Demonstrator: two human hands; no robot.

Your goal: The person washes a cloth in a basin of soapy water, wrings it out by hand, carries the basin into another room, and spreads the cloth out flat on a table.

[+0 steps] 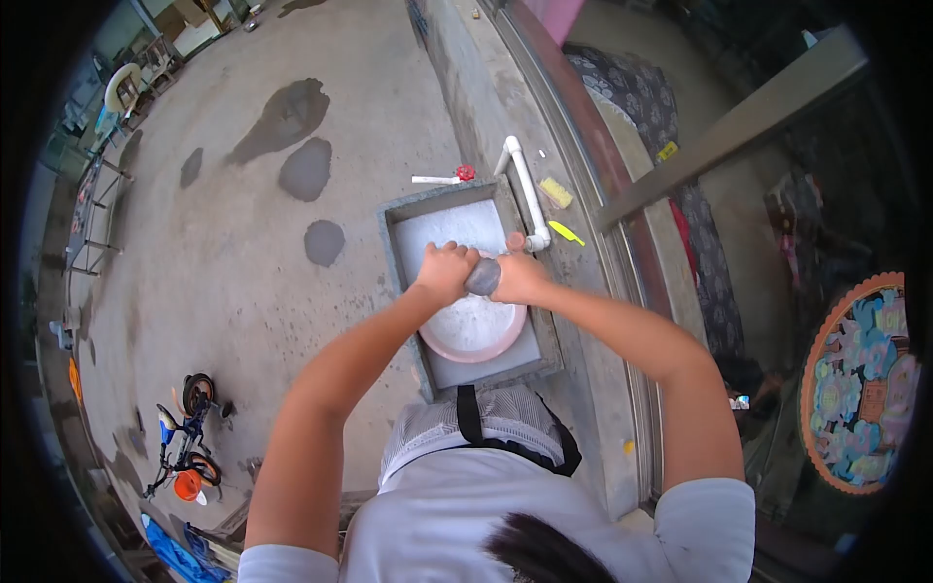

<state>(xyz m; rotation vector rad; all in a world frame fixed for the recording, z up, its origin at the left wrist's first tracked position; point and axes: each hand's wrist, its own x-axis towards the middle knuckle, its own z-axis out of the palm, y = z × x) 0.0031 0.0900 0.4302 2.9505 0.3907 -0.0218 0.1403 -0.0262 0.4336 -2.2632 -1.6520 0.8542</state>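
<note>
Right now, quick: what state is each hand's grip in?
Left hand: closed, holding one end of a grey bundle, apparently cloth.
Right hand: closed, holding its other end.

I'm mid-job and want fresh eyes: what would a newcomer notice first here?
First, the left hand and right hand gripping a grey bundle over the pink basin in the sink, near the centre. Next, the round, colourful scalloped decoration at far right, and the small bike on the ground at lower left.
</note>
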